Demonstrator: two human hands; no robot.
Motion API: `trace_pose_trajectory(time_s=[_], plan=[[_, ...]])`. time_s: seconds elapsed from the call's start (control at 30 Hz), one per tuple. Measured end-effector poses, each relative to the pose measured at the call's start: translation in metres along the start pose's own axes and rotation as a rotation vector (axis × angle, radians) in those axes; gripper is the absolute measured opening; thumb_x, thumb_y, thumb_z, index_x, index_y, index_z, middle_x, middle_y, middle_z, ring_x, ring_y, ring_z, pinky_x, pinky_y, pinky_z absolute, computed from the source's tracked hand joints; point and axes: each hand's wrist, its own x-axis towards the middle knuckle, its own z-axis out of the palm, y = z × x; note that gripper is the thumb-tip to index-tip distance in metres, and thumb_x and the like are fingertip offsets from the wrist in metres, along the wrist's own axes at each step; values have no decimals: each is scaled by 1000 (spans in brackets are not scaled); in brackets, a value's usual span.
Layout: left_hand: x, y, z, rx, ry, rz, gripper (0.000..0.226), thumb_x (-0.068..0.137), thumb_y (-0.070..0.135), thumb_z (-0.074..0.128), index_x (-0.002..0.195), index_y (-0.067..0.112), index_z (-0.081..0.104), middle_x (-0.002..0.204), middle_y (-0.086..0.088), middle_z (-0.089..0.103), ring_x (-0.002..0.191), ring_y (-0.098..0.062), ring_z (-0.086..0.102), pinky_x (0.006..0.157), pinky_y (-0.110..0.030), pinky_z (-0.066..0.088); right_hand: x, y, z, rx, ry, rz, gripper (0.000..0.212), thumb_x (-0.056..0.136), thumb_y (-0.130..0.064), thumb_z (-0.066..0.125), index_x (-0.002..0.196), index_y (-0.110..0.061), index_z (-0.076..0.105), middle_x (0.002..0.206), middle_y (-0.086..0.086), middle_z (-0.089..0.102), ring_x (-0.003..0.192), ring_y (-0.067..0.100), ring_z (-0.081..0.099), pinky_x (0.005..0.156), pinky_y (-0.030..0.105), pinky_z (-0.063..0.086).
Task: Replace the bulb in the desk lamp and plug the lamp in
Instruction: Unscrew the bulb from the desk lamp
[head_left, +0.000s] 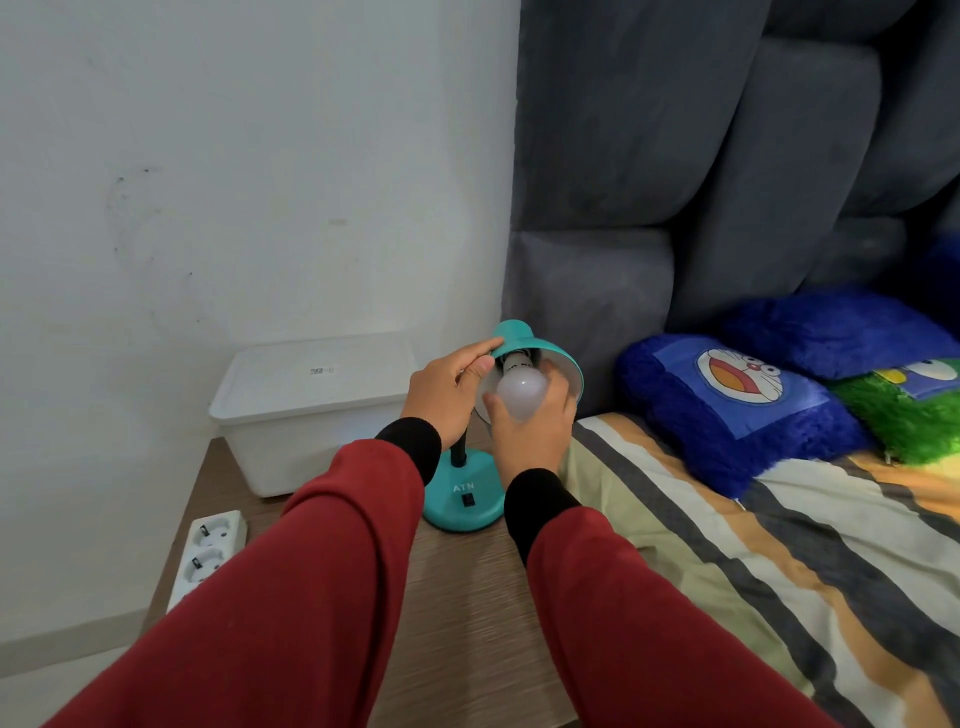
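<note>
A person in red sleeves works on a teal desk lamp (464, 493) standing on a wooden worktop (467, 623) beside a bed (727, 571). The left hand (447, 400) grips the back of the lamp's shade (540, 345), fingers curled over its top. The right hand (530, 426) wraps its fingers around a white bulb (521, 392), whose base sits at the socket inside the shade. A white power strip (208, 551) lies at the worktop's near left edge, with a white lidded box (306, 405) at the far left. Blue cartoon cushions (727, 405) rest against a grey padded headboard (675, 156).
</note>
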Motion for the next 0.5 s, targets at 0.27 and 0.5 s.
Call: trace_pose_trajectory(time_s=[0.27,0.5], plan=[[0,1,-1,-6,-2,-2,34,100,26,41,132,29,54,139,5,54,130,-10,47,99,-10,29,2,-4,0,-45,1,-22,70,76,-20,75,136,-14,39,139,6,44,126,23,46,103,32,39],[0,0,0,8,-5,7,34,100,27,41,132,29,53,139,5,54,130,-10,47,98,-10,30,0,-3,-1,-107,-11,-79,64,79,-20,72,135,-14,43,135,8,43,125,24,45,102,30,37]])
